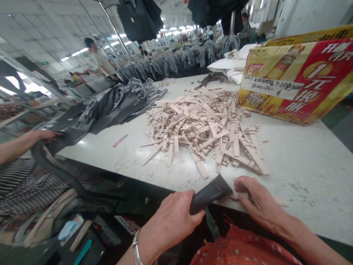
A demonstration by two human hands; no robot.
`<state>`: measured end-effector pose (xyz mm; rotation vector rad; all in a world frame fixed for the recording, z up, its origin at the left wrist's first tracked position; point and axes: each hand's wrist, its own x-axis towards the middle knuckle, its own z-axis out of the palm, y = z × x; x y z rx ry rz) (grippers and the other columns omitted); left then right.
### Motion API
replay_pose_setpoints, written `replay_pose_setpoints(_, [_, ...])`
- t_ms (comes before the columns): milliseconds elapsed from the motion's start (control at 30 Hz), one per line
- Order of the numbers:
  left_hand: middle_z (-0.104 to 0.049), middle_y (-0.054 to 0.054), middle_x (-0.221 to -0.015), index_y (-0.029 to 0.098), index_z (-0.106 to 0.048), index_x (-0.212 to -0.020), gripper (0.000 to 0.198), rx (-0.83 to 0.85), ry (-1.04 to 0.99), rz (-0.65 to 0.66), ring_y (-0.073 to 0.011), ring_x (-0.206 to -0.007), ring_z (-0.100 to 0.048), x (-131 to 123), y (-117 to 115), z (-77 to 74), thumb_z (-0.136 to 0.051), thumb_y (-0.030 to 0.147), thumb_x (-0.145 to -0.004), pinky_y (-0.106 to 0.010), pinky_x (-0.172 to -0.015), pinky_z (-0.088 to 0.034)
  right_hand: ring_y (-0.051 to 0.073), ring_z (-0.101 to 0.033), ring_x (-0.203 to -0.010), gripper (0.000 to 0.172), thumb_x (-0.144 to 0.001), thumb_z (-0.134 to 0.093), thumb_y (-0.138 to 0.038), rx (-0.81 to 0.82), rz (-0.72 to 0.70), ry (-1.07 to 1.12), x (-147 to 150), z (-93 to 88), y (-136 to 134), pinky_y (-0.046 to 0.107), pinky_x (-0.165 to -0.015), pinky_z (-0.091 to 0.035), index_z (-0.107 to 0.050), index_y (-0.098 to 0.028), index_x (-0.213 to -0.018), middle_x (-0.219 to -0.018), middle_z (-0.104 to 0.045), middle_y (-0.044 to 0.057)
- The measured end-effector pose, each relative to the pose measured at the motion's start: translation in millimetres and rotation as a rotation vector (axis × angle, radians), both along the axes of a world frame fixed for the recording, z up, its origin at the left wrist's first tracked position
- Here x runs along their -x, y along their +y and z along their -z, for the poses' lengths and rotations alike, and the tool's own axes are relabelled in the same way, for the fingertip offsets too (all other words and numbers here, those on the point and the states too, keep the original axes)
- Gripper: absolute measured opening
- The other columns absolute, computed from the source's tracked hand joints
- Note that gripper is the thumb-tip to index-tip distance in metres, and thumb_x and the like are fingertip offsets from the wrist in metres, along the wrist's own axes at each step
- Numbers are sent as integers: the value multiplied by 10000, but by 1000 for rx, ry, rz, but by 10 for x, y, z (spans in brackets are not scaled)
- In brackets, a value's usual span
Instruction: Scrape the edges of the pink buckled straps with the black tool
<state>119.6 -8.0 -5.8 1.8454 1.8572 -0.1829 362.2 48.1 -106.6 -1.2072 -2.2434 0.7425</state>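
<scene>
A dark grey strip is gripped by my left hand, its flat end pointing up and right over the table's front edge. Just right of that end, my right hand has thumb and fingers closed around a pale pink strap near the table surface. Part of a pink strap shows beyond that hand. Behind both hands lies a big heap of pink straps with gold buckles on the white table.
A yellow and red carton stands at the back right. Grey pieces are piled at the back left. A small pink tool lies left of the heap. Another person's hand holds grey material at far left.
</scene>
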Motion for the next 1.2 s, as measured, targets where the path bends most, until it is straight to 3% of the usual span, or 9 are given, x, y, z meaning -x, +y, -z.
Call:
replay_pose_setpoints(100, [-647,-47,-870,221,-609,-932,310,-6,13,-19,-219,-859,-601,117,-48,10,-468,468,-807,-318,-755,-431,197,-519,-808,235,-680,-471,-76,-29,-36,-10,-38,10,-9,334,-736,-428,-515,-200,-875,-843,-570,28])
replay_pose_setpoints(200, [-644,-29,-871,239,-608,-932,299,20,6,-1,-212,-866,-595,162,-86,-18,-491,478,-795,-308,-757,-429,200,-542,-809,208,-717,-497,-99,-32,-41,-26,-67,11,-17,342,-741,-440,-557,-201,-888,-847,-595,35])
replay_pose_setpoints(333, [-646,-32,-877,239,-611,-933,283,36,12,37,-212,-853,-598,70,-69,-56,-476,451,-802,-314,-758,-425,199,-574,-795,155,-796,-503,-161,-14,-44,-10,-86,17,-25,341,-722,-467,-586,-204,-919,-856,-624,47])
replay_pose_setpoints(533, [-657,-44,-833,209,-603,-905,306,16,-9,13,-212,-822,-619,-90,55,35,-436,452,-821,-288,-690,-415,209,-611,-912,276,-808,-532,-213,-24,30,66,-96,54,-43,365,-811,-507,-586,-224,-1078,-990,-656,59])
replay_pose_setpoints(667, [-663,-35,-815,213,-593,-881,279,3,-34,-33,-198,-782,-627,-16,35,94,-432,435,-829,-270,-638,-399,209,-608,-928,258,-810,-536,-215,-29,43,76,-117,82,-66,362,-821,-510,-591,-215,-1063,-1001,-651,64])
replay_pose_setpoints(833, [-660,-43,-866,214,-603,-912,284,15,-10,-7,-200,-825,-613,81,-99,61,-478,445,-803,-276,-696,-414,227,-586,-932,183,-808,-568,-211,-95,22,36,-141,103,-69,384,-814,-493,-624,-209,-982,-974,-637,80])
replay_pose_setpoints(967, [-665,-38,-871,221,-611,-909,258,21,-7,9,-204,-833,-613,0,-116,70,-469,409,-804,-296,-729,-415,222,-582,-835,111,-828,-565,-228,-120,25,-13,-133,99,-58,382,-759,-485,-642,-209,-907,-851,-630,66])
replay_pose_setpoints(1200, [-681,-46,-840,222,-604,-895,262,-30,-42,-59,-226,-828,-637,-93,-54,212,-483,435,-800,-290,-692,-429,209,-593,-843,139,-833,-556,-221,-42,44,-79,-180,65,-20,355,-748,-489,-632,-220,-950,-875,-623,48])
